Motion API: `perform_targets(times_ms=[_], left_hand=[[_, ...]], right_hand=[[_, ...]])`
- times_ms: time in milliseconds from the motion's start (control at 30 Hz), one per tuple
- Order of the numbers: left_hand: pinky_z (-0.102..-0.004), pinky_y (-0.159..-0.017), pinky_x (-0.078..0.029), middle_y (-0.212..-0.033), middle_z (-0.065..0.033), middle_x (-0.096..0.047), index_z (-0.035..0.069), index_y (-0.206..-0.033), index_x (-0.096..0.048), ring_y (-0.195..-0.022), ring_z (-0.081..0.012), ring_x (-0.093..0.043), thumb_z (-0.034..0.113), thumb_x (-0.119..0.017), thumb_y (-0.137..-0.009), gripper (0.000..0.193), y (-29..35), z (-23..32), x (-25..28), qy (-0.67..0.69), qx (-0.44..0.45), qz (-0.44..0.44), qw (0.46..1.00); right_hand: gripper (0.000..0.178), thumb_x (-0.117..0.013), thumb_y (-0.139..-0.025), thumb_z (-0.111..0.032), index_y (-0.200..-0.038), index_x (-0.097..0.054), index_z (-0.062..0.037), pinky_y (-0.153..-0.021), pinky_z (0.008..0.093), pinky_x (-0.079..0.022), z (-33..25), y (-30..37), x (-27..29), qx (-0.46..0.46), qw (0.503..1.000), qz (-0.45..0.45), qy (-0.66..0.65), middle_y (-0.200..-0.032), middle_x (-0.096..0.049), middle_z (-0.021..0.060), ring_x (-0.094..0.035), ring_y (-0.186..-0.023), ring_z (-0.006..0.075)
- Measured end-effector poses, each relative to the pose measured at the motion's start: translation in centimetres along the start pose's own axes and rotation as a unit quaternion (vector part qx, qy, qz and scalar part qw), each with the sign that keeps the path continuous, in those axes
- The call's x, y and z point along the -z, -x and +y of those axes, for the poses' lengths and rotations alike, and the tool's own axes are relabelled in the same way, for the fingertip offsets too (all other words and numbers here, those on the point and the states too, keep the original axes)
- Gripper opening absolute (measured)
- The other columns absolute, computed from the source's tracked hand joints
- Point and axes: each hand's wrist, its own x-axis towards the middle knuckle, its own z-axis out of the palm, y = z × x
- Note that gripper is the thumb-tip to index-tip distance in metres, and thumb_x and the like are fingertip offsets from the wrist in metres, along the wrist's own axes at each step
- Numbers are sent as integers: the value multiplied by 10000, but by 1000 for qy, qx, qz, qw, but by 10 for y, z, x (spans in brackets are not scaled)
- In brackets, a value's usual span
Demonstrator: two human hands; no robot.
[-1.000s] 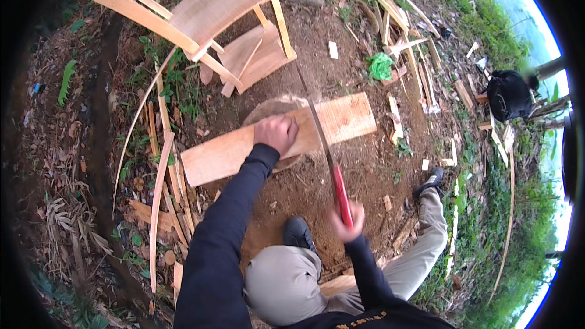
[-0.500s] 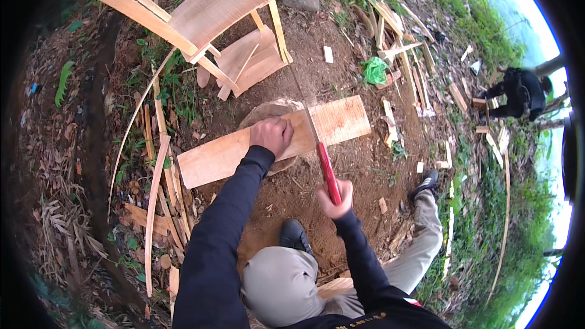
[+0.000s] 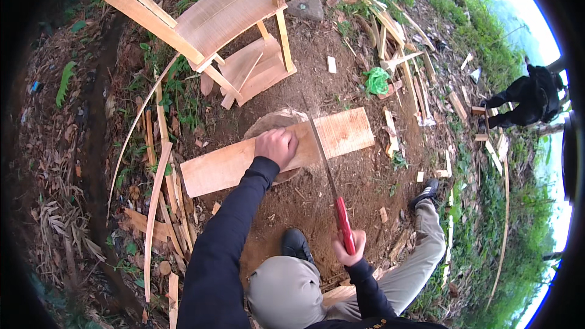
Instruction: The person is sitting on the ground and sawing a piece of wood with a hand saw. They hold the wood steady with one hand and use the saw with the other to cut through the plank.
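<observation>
- Plank first: it's lying slantwise across a round wooden stump on the bare dirt, with its right end sticking out past the stump and nothing visible propping up that side.
- Left grip is bunched up and pressed down on the plank, left of the blade. Can't tell if the fingers hook over the far edge or just lean on top.
- Right grip is wrapped round the handle of a red-handled saw, down near the handle's rear end, well clear of the wood.
- Blade's lying across the full width of the plank, just beside the stump's right edge, so the line of the cut looks settled.
- Progress-wise, the two sides of the plank look in line and nothing has dropped off, so it's probably not sawn through. How deep the cut goes can't be told; the blade covers it.
- What's left, as far as anyone could judge: the rest of that cut, however much that is, before the right-hand piece is free.
</observation>
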Motion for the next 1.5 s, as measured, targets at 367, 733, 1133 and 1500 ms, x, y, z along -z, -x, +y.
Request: perform_targets(times_ms=[367,733,1133,1500], left_hand=[[-443,-618,-529,-669,-137,-635,50,-647,-623,-636,-327,-649,180,-628,-890,275,7,11,-2,18,4,-14,1000],[-437,-627,-536,-676,-127,-641,58,-647,-630,-653,-312,-660,186,-631,-873,260,9,13,-4,1,17,-27,999],[-440,-600,-519,-673,-135,-633,56,-647,-629,-625,-322,-647,189,-624,-911,295,12,1,-3,9,-5,-18,1000],[-442,-601,-524,-667,-128,-623,60,-642,-621,-629,-320,-650,183,-638,-883,272,6,5,0,-7,-8,-20,1000]], right_hand=[[346,-701,-815,15,-607,-449,-99,-438,285,-313,16,-39,-35,24,992,120,-19,-522,-422,-42,-399,-467,54],[297,-645,-802,29,-594,-461,-76,-453,291,-375,-11,-92,-30,-72,997,-12,-1,-530,-457,-4,-435,-473,57],[293,-661,-785,33,-595,-469,-82,-452,277,-317,5,-29,-20,-61,993,39,-89,-512,-423,-20,-391,-446,60],[310,-667,-762,-6,-578,-438,-106,-468,274,-343,3,-6,-3,-13,993,16,-114,-500,-395,-25,-398,-451,72]])
